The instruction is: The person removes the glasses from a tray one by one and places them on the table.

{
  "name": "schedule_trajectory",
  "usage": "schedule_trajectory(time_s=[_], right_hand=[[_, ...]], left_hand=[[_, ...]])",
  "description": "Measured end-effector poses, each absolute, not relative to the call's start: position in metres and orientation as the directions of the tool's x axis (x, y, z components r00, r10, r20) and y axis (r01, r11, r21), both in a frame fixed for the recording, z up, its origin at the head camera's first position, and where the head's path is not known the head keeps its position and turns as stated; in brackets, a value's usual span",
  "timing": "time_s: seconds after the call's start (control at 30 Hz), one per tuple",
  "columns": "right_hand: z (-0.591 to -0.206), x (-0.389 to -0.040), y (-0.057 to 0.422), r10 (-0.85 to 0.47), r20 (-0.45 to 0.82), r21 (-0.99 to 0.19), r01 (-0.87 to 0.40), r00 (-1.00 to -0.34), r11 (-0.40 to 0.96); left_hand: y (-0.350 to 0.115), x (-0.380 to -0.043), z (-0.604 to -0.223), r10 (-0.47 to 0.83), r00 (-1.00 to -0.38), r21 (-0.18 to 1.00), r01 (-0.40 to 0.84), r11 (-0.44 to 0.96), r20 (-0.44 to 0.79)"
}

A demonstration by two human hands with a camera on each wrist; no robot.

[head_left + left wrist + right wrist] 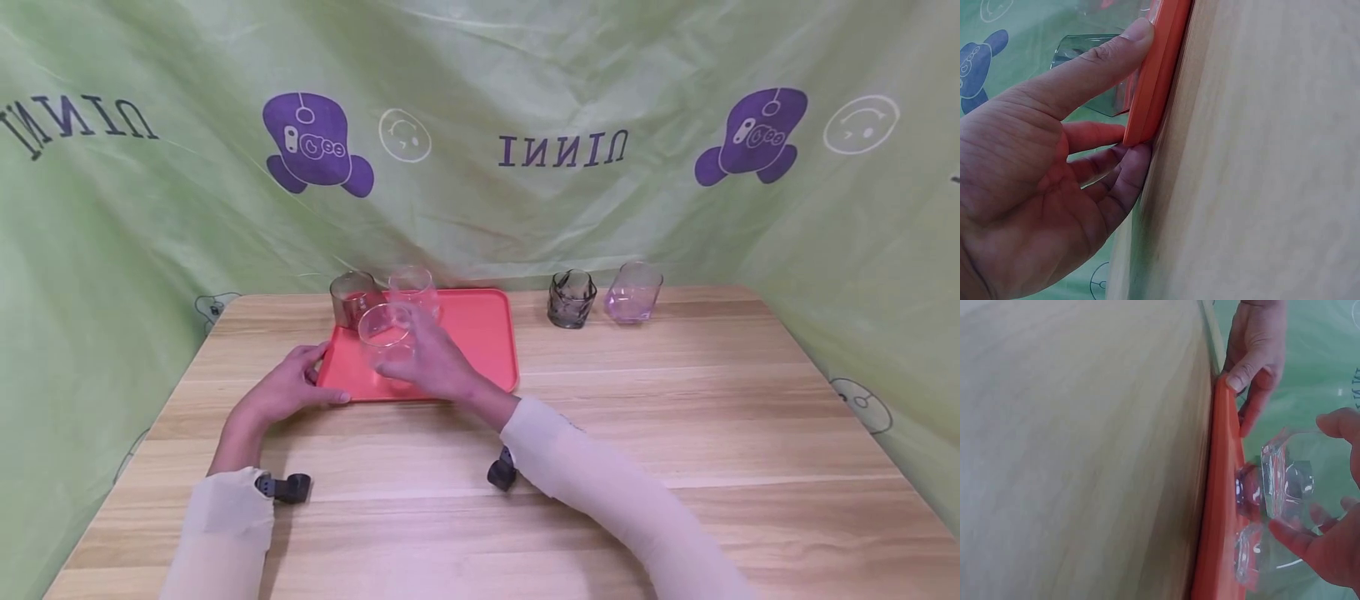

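Note:
My right hand (441,360) holds a clear drinking glass (384,332) over the red tray (480,337), the thumb on one side and fingers on the other. In the right wrist view the thick base of this glass (1274,481) shows just off the tray. At the tray's near left corner, my left hand (288,387) grips the rim, thumb on top and fingers curled round the edge. A dark tinted glass (348,300) and another clear glass (414,287) stand on the tray's far left part, partly overlapped by the held one.
A dark grey faceted glass (572,298) and a pale purple glass (634,293) stand on the wooden table (675,417), right of the tray. A green printed cloth (450,208) hangs right behind the table's far edge and along both sides.

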State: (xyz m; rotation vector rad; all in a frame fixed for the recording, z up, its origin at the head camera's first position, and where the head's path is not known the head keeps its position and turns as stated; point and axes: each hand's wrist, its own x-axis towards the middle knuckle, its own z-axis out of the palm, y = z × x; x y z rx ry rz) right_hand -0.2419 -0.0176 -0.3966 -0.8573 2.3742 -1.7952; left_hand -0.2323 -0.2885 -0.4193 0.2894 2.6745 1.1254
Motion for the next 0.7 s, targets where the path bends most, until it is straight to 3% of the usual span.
schedule_trajectory(time_s=[0.23,0.43,0.7], right_hand=[[-0.39,-0.239,0.004,-0.453,0.354,-0.865,-0.471,-0.818,0.174],[-0.389,-0.237,0.025,-0.41,0.318,-0.895,-0.413,-0.855,0.167],[-0.386,-0.235,0.058,-0.355,0.282,-0.87,-0.394,-0.891,0.297]], left_hand=[[-0.289,-0.231,-0.42,0.265,-0.955,0.726,0.089,0.682,-0.132],[-0.29,-0.232,-0.421,0.265,-0.955,0.724,0.087,0.684,-0.135],[-0.289,-0.232,-0.419,0.26,-0.955,0.73,0.077,0.679,-0.14]])
